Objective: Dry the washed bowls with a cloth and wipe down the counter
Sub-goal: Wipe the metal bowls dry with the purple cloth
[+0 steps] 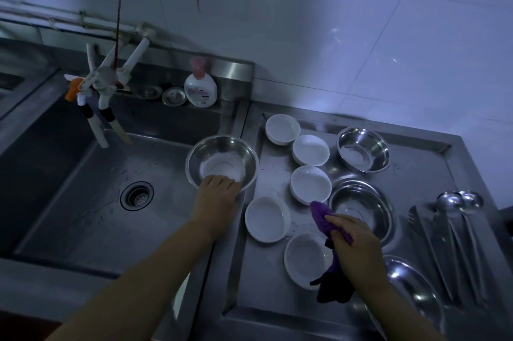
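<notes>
Just then the person's left hand (pixel 219 192) gripped the near rim of a steel bowl (pixel 222 163), fingers hooked over the edge into it, the bowl sitting at the right edge of the sink (pixel 83 188) against the divider. The right hand (pixel 358 243) was closed around a purple cloth (pixel 324 218), which bunched out past the fingers toward the bowls and trailed down darker below the wrist, over the counter (pixel 416 174). That cloth lay well apart from the gripped bowl, hovering instead between a white bowl (pixel 311 184) and a second steel bowl (pixel 361 202), just above another white bowl (pixel 305 257) nearest the person. More white bowls stood in a loose column toward the wall, with a third steel bowl (pixel 363 149) at the back right. Ladles (pixel 455 202) and other utensils lay along the counter's right side, and a soap bottle (pixel 200 85) stood on the ledge behind the sink
</notes>
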Demonstrator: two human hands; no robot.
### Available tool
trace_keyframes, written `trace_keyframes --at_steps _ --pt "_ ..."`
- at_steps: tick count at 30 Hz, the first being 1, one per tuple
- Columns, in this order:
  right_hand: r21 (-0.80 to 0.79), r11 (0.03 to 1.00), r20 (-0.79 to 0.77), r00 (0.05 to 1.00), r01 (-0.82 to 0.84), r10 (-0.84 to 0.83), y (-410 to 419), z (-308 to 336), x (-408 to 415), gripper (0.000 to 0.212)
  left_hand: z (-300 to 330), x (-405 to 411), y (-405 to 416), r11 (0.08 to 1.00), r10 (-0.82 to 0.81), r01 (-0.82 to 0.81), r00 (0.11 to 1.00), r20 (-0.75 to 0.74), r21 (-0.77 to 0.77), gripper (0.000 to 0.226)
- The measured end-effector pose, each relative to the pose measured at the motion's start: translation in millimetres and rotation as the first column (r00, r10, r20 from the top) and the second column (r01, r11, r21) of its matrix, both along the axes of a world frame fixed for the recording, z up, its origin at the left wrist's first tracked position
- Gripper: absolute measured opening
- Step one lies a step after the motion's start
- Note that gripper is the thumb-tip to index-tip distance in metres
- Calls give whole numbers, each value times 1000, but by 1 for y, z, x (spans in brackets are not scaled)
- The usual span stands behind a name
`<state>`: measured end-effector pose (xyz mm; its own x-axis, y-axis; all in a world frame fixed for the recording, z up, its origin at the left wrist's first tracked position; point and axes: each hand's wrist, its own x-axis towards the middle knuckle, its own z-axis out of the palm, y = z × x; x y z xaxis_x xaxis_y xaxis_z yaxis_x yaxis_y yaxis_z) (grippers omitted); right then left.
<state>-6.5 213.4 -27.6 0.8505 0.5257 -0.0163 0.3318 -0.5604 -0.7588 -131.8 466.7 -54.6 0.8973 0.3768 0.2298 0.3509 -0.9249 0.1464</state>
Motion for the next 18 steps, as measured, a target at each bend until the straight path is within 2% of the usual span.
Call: trace_keyframes --at_steps 3,6,9,12,15,18 --pt "41 998 -18 999 51 -50 -13 9 10 36 15 26 -25 996 -74 79 992 101 -39 42" --pt "63 994 45 995 91 -94 -31 18 27 39 33 63 -58 987 -113 130 980 164 -96 47" --pt "75 989 -2 992 129 -129 -52 23 54 36 41 104 -90 968 -130 154 983 128 -198 45" --pt "78 980 29 982 183 -186 -75 25 86 39 32 145 -116 944 -129 148 988 83 -296 45" --pt "96 972 32 976 213 -217 -95 22 124 37 17 189 -139 872 -45 38 999 -4 -489 41" --pt "90 971 12 974 224 -226 -110 17 160 36 4 239 -154 701 101 -166 986 -134 -694 35"
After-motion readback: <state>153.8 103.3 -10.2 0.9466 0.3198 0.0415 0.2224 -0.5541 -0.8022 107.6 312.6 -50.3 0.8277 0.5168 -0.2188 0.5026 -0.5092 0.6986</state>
